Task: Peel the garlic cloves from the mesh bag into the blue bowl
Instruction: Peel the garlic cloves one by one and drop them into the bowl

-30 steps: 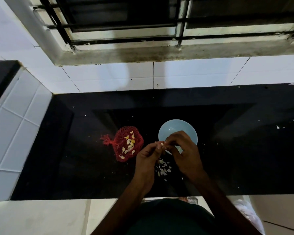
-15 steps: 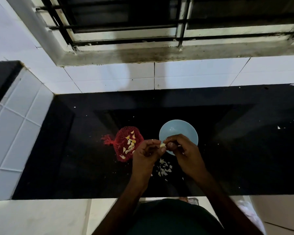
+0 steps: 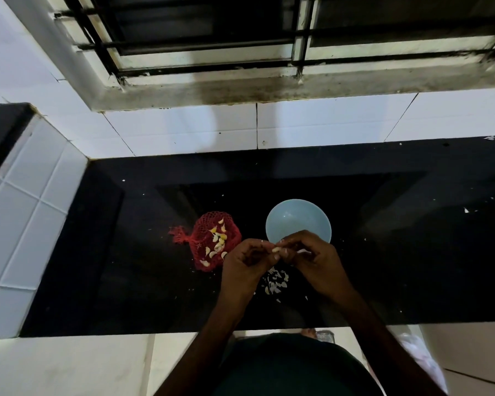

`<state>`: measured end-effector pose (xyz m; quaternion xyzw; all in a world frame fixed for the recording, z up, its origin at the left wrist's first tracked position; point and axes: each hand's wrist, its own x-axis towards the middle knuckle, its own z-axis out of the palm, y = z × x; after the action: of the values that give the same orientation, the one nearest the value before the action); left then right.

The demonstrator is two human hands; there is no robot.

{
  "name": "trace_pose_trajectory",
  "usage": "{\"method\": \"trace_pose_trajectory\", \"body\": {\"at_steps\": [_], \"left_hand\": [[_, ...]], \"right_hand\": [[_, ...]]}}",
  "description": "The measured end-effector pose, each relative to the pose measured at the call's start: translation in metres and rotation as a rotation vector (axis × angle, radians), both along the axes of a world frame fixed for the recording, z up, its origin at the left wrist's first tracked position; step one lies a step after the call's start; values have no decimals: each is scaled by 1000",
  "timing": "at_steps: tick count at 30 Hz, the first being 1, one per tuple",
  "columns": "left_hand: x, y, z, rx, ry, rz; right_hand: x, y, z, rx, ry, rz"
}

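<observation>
A red mesh bag (image 3: 209, 241) lies flat on the black counter, with several pale garlic cloves (image 3: 219, 242) on it. To its right stands the light blue bowl (image 3: 296, 221); I cannot tell what lies in it. Just in front of the bowl's near rim, my left hand (image 3: 247, 265) and my right hand (image 3: 316, 260) meet fingertip to fingertip. Both pinch one small garlic clove (image 3: 276, 250) between them. Below the hands, a heap of white peel scraps (image 3: 275, 282) lies on the counter.
The black counter (image 3: 397, 252) is bounded by white tiled wall at the back and a tiled block (image 3: 26, 224) on the left. Its front edge runs close to my body. Small white flecks dot the right side. A barred window sits above.
Both hands stayed together over the peel heap, with small shifts of the fingers working on the clove. Bag and bowl have not moved.
</observation>
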<state>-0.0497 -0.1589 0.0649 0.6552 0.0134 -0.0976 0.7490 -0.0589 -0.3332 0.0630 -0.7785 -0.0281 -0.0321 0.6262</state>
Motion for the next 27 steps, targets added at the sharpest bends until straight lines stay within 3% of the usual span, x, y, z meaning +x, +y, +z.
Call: {"method": "trace_pose_trajectory", "body": {"at_steps": [8, 18, 27], "left_hand": [[-1, 4, -4, 289, -136, -71], [1, 2, -8, 234, -100, -113], [-2, -1, -10, 132, 31, -93]], "right_hand": [[1, -3, -3, -47, 43, 59], [-8, 8, -14, 70, 83, 10], [-11, 12, -15, -179, -43, -37]]}}
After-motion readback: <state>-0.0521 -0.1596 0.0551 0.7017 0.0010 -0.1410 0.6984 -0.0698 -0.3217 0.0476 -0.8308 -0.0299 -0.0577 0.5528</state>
